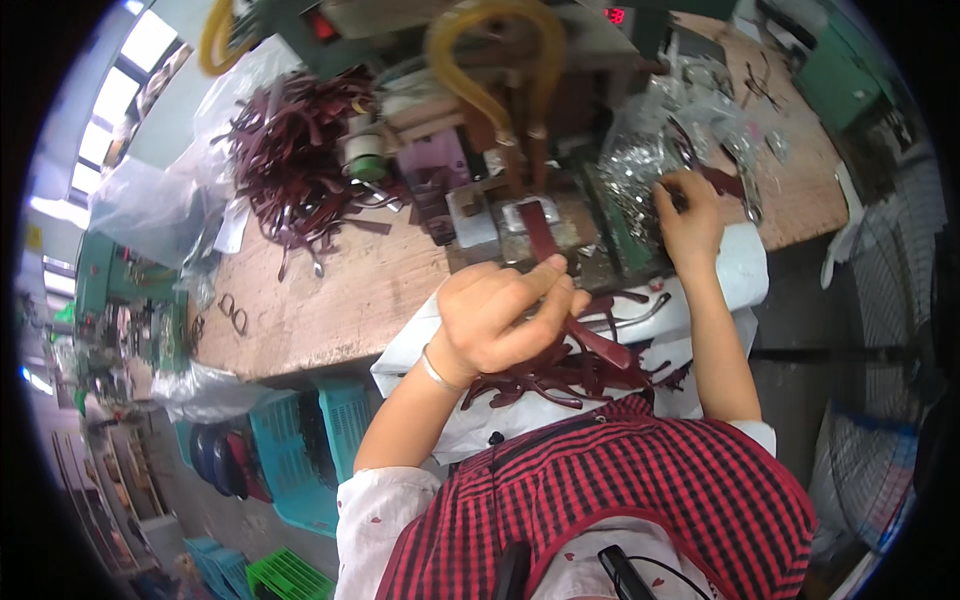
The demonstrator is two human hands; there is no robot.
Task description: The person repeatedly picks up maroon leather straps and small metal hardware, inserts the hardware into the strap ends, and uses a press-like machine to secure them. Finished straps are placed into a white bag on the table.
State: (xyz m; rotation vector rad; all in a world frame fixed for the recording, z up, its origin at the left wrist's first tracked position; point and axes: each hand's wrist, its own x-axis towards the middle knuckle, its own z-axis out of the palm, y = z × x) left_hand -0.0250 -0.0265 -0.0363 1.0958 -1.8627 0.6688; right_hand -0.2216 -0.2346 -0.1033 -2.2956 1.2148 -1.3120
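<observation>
Dark red plastic strips point(560, 375) are heaped on the lap. One strip point(560, 290) is pinched near its middle by the closed left hand point(500, 320), its far end laid on the metal fixture point(520, 225). It is judged light, stiff, slightly springy. Farther off, right hand point(688, 215) fingers are curled into a bag of small metal parts point(640, 170); whether anything is held cannot be told.

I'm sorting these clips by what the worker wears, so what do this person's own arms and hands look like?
Both forearms are bare, with no gloves. The left hand has a thin silver bangle at the wrist; the right hand wears nothing visible. Short white sleeves with small dark specks end near the elbows, under a red-and-black checked apron.
</observation>
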